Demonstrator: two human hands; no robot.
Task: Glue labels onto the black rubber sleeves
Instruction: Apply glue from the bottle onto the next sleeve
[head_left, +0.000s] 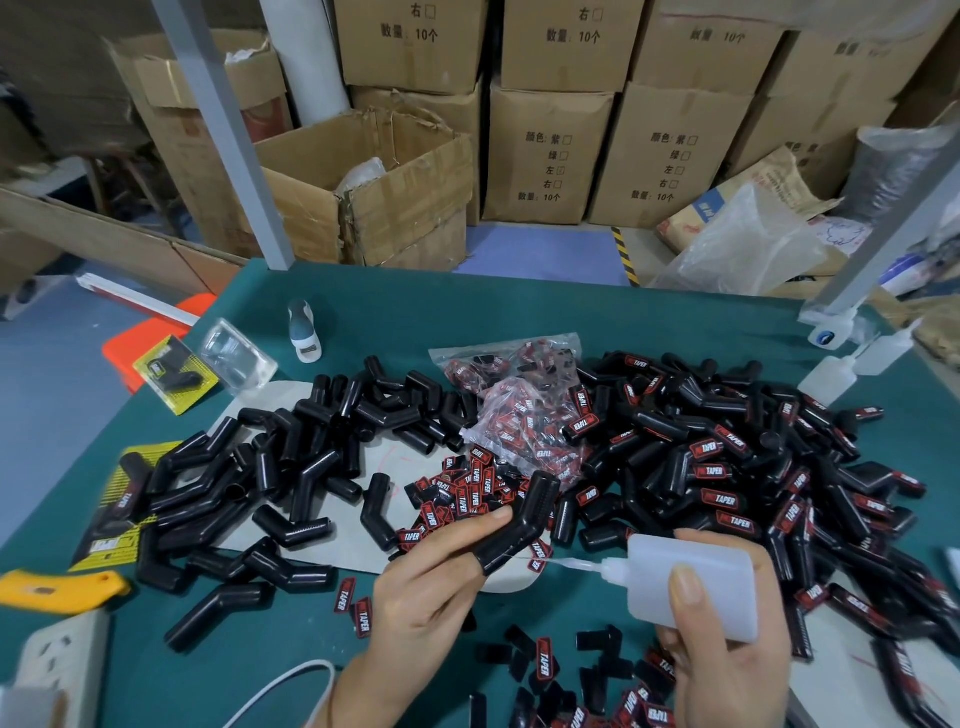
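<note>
While labelled sleeves (727, 499) heap right and bare sleeves (291, 467) left: roughly halfway. Left grip (436, 587) clamped on sleeve (519, 525), right grip (727, 649) on glue bottle (691, 587), above surface (467, 301).

Black bent rubber sleeve (519, 525) held tilted; loose red-black labels (462, 493) beneath.

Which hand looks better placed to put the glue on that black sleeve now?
The right hand, probably. It grips the white glue bottle, whose nozzle already points at the bent black rubber sleeve. The left hand is occupied: the sleeve sits over one of its fingers, steadied by the thumb.
</note>
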